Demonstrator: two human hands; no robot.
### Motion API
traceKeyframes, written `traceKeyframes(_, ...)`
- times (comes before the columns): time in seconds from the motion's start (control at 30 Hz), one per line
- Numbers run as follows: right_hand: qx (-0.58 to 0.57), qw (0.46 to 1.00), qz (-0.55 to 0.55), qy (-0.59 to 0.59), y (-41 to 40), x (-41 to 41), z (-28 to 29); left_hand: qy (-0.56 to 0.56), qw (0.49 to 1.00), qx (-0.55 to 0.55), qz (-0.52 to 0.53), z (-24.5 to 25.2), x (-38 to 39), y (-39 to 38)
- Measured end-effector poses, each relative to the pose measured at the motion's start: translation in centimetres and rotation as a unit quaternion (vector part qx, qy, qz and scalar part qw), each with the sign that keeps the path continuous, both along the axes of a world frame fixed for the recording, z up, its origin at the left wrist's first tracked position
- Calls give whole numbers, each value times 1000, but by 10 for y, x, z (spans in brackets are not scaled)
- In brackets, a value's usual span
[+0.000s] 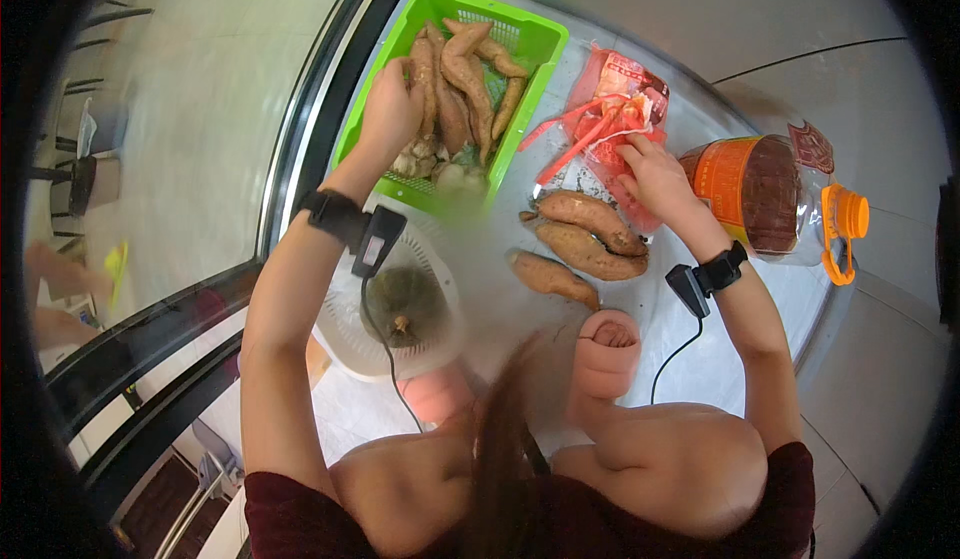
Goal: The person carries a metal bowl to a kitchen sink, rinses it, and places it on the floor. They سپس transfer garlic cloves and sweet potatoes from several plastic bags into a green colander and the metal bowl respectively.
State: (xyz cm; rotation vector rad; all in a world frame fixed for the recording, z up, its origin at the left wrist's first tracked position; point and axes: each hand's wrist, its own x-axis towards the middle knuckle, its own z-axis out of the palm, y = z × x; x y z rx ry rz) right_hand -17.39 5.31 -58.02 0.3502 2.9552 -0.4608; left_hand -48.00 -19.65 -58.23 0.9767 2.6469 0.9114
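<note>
My left hand (393,103) reaches over the left side of a green plastic basket (551,32), its fingers touching a long sweet potato (423,86). More sweet potatoes (469,71) lie beside it, with what look like garlic bulbs (414,158) at the near end. My right hand (654,176) rests on a red mesh bag (619,146) with a printed label; whether its fingers grip the mesh is unclear. Below the bag, two sweet potatoes (592,247) lie side by side on the floor, and another sweet potato (553,276) lies nearer me.
A white plastic basket (442,274) holding a dark green squash (405,304) stands at the left near my foot. On the right lies a large plastic bottle (757,195) with an orange cap. A dark-framed glass panel (300,108) borders the left; a wall (810,71) is on the right.
</note>
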Motion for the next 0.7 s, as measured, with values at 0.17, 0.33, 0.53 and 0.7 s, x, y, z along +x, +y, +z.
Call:
traceKeyframes(0.17, -112, 992, 20, -48, -27, 2, 14, 92, 993, 43, -63, 23, 30, -18)
traceKeyframes(0.33, -165, 980, 64, -87, -44, 12, 9, -20, 995, 51, -78, 39, 56, -34)
traceKeyframes(0.53, -161, 975, 30, -150, -43, 13, 1, -19, 993, -32, -112, 48, 67, -47)
traceKeyframes(0.7, -159, 983, 40, -88, -40, 6, 31, -49, 990, 29, -132, 54, 74, -52)
